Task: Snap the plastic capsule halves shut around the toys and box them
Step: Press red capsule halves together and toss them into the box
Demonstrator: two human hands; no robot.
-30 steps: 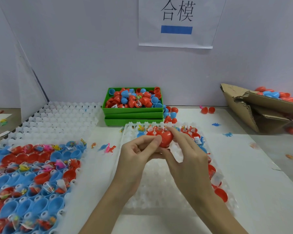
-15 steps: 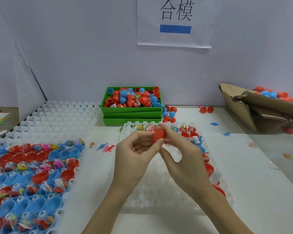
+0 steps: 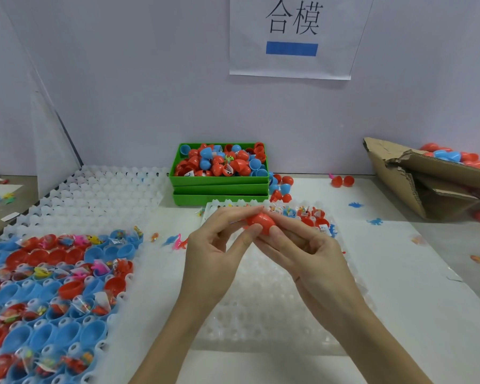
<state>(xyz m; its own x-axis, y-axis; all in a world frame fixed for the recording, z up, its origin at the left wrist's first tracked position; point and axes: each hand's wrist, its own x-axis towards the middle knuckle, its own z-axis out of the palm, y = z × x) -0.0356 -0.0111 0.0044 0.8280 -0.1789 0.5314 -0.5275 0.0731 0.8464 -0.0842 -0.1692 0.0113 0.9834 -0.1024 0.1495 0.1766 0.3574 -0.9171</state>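
Bright even light, soft shadows; edges warped

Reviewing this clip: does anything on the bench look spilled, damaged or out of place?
Yes. The brown cardboard box at right lies tipped, its edge torn, with capsules showing along its top. Loose red and blue capsule halves sit on the white table beside the green plastic bins, and small blue toy figures lie scattered.

Pale wall (image 3: pixel 122 79) behind white table (image 3: pixel 427 300).

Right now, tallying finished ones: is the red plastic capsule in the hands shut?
Cannot tell: both hands' fingers cover the red plastic capsule; no seam shows.
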